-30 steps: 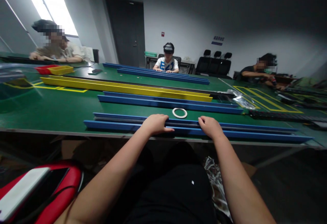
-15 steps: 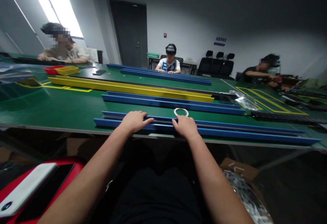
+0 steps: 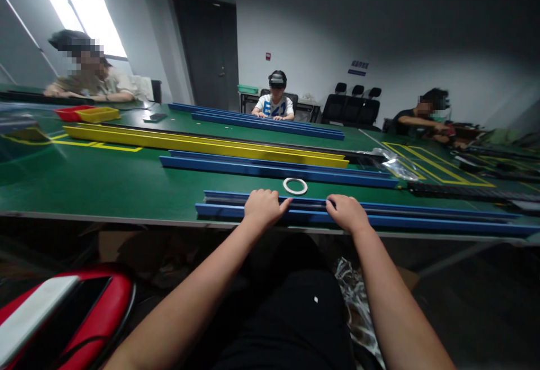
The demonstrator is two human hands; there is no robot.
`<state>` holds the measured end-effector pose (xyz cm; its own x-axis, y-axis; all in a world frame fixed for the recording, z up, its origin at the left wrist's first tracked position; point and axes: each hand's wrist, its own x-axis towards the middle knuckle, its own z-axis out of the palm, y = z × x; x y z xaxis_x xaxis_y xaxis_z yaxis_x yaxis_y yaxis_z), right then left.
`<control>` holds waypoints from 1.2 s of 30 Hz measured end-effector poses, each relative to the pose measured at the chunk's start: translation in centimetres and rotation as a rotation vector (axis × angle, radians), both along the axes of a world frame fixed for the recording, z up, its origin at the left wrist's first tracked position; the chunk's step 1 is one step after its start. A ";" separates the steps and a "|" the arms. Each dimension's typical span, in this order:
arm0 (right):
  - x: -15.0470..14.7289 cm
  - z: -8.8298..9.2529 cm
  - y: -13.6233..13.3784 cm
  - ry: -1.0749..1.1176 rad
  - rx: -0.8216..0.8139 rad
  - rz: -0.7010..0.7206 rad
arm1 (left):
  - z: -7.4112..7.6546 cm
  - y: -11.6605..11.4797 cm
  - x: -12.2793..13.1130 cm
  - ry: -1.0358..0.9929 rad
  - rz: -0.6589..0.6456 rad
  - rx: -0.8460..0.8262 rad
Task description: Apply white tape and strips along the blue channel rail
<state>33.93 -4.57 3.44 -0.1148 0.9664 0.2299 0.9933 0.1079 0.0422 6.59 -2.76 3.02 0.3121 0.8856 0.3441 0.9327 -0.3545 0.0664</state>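
Note:
A long blue channel rail [image 3: 310, 217] with two raised edges lies along the near side of the green table. My left hand [image 3: 264, 208] is closed over its left part, thumb pointing inward along the rail. Farther right, my right hand [image 3: 348, 213] is also closed over the rail, its thumb turned toward the left hand. The fingertips of both hands are hidden in or behind the rail. A flat white ring [image 3: 295, 186], like a thin tape roll, lies just beyond the gap between my hands.
Beyond lie another blue rail [image 3: 270, 174], a yellow rail [image 3: 202, 144], and more blue rails [image 3: 270, 125]. A red tray [image 3: 72, 113] and a yellow tray [image 3: 99, 114] stand at left, clear plastic [image 3: 399, 166] at right. Several people sit around the table.
Both hands have moved right, and the near blue rail has slid right with them. The white ring now shows fully between my hands. The view has shifted slightly.

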 end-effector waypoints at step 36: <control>-1.6 -1.1 0.1 -0.007 0.169 -0.035 | -1.8 0.3 -0.6 -0.147 -0.040 0.105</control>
<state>32.31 -4.46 2.36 -0.0839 0.9174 0.3890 0.9959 0.0642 0.0635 5.97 -2.44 1.27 0.2856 0.8305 0.4783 0.9008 -0.4029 0.1618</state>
